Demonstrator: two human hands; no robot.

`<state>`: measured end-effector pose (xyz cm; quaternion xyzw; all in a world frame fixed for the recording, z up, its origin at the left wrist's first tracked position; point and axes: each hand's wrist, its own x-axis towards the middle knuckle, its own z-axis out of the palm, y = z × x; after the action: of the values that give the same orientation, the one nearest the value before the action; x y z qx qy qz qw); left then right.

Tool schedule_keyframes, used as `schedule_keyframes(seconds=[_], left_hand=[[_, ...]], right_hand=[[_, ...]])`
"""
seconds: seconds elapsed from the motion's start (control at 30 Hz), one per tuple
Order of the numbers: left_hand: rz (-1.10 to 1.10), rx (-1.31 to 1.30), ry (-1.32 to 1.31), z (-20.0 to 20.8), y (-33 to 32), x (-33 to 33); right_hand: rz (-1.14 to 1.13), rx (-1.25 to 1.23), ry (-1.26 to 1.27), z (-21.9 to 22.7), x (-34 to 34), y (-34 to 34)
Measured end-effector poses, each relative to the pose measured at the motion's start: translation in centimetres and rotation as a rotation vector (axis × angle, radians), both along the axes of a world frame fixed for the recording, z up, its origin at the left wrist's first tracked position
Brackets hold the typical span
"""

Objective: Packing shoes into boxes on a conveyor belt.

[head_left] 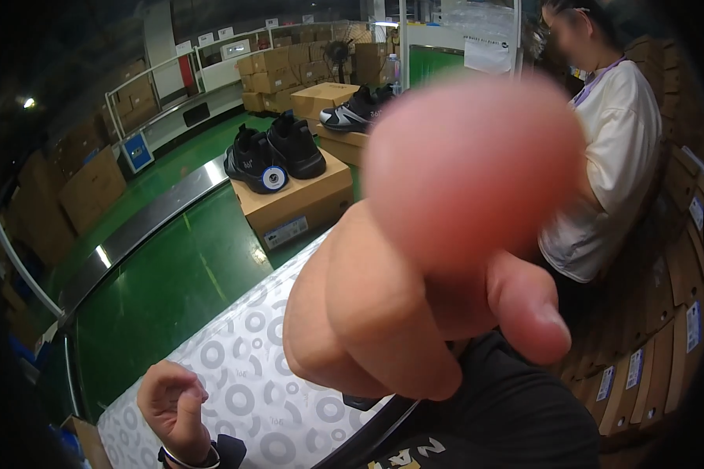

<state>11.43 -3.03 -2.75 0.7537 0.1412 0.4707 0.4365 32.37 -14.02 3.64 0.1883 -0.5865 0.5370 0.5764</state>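
Note:
My right hand (399, 305) is raised very close to the camera. Its index fingertip is large and blurred, stretched toward the lens; the thumb stands apart and the other fingers are curled, with nothing visible in them. Low on the left, my left hand (174, 402) hovers over white sheeting (242, 375) with a grey ring pattern, its fingers loosely bent and apart from the thumb, holding nothing. Beyond the sheeting, a pair of black sneakers (297, 152) with a round tag sits on a brown shoebox (313, 195). Part of the scene is hidden behind my right hand.
A green conveyor belt (164, 305) with a metal rail (145, 215) runs along the left. Farther back, a black-and-white sneaker (344, 117) rests on another box. A person (622, 148) in a white top stands at right, near many stacked shoeboxes (641, 344).

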Motion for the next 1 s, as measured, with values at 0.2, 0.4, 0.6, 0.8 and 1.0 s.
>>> schedule_keyframes(seconds=[0.2,0.4,0.6,0.8,1.0], left_hand=[[-0.033,0.015,0.001,-1.2,0.8,-1.2],[-0.019,-0.051,0.002,-1.4,0.7,-0.1],[0.044,0.014,0.025,-0.3,-0.4,-0.3],[0.005,-0.004,0.030,-0.9,0.3,2.8],[0.066,-0.044,0.048,-1.3,0.5,2.4]], right_hand=[[0.023,0.039,0.003,-0.9,0.2,3.3],[-0.022,0.071,-0.011,-1.8,-0.4,5.9],[0.038,0.115,-0.013,-3.2,0.7,4.0],[-0.010,0.120,-0.035,-6.1,3.4,0.2],[0.038,0.154,-0.022,-8.2,5.1,0.0]])
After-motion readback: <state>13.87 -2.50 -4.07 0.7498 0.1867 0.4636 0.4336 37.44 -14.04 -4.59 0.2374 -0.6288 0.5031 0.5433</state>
